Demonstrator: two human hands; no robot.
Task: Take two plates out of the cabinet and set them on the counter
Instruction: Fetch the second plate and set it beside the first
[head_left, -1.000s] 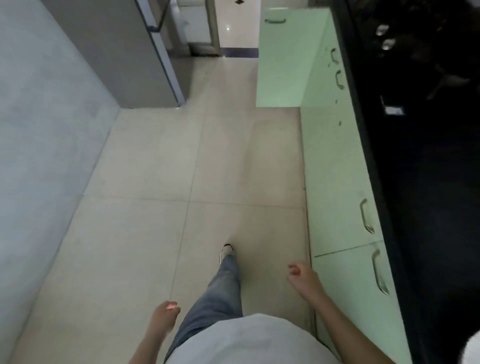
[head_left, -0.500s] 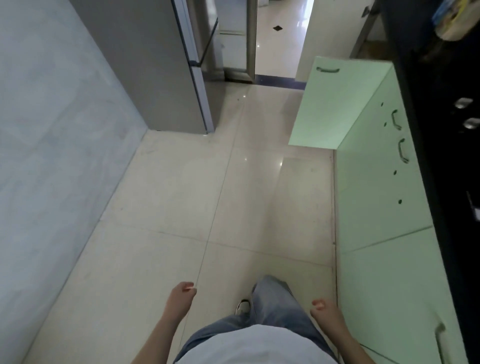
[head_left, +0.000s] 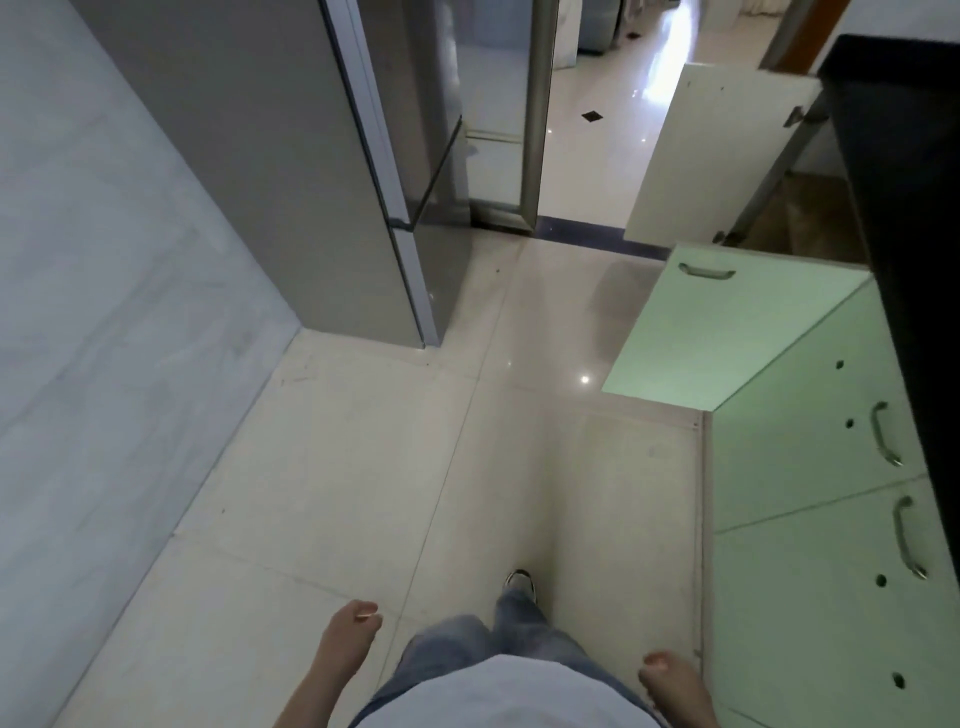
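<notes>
Approaching the open green cabinet door (head_left: 727, 332) ahead on the right, left hand (head_left: 349, 631) and right hand (head_left: 670, 680) both swinging empty with fingers loosely curled, plates nowhere visible, presumably behind that door, needing a reach inside next, the dark counter (head_left: 904, 208) running above it.

Tall grey metal fridge (head_left: 332, 171) at 11 o'clock; open pale-green cabinet door (head_left: 727, 332) at 1, black stone counter (head_left: 904, 208) above it.

Blue jeans (head_left: 519, 639), pale shirt (head_left: 498, 696), sneaker (head_left: 521, 582)
</notes>
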